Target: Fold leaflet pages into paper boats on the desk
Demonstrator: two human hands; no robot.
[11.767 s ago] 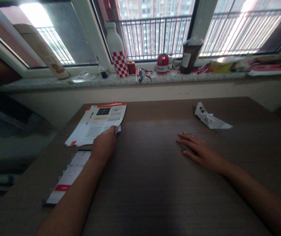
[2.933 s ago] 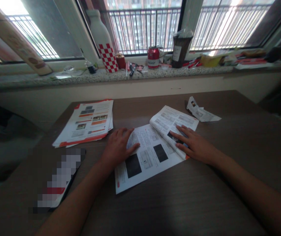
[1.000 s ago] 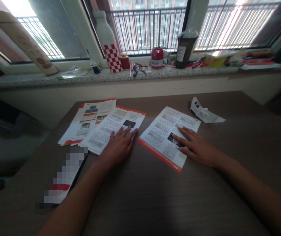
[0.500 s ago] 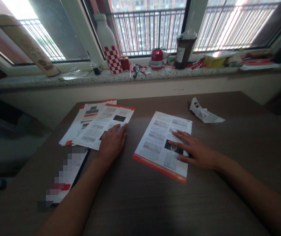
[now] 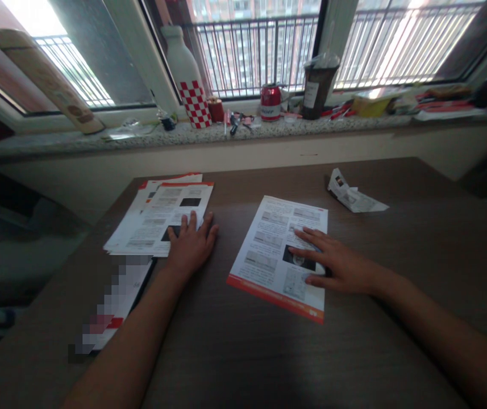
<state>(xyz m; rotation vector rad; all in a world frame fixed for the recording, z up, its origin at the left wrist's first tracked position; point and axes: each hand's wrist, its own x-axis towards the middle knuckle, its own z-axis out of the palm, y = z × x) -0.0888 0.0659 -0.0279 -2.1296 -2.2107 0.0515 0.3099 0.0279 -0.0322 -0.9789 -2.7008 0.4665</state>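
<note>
My left hand (image 5: 192, 241) lies with spread fingers on the lower right part of a printed sheet (image 5: 170, 204) with an orange top edge. That sheet rests over other printed papers (image 5: 126, 224), which it mostly covers. To the right, a single printed sheet (image 5: 264, 238) with a red-orange strip along its near edge lies at a slant on the table. My right hand (image 5: 331, 258) rests on its right side, fingers apart, partly hiding a dark picture. Neither hand grips anything.
A folded paper piece (image 5: 354, 196) sits at the table's back right. A phone-like slab (image 5: 128, 295), partly blurred out, lies by my left forearm. On the stone windowsill (image 5: 260, 133) stand a checkered bottle (image 5: 194, 102), a red can (image 5: 271, 105) and a dark cup (image 5: 317, 88).
My left hand has turned its sheet and shifted it left, squarer over the papers beneath; its fingers are more spread. The right sheet has slid slightly left and nearer, my right hand still on it.
</note>
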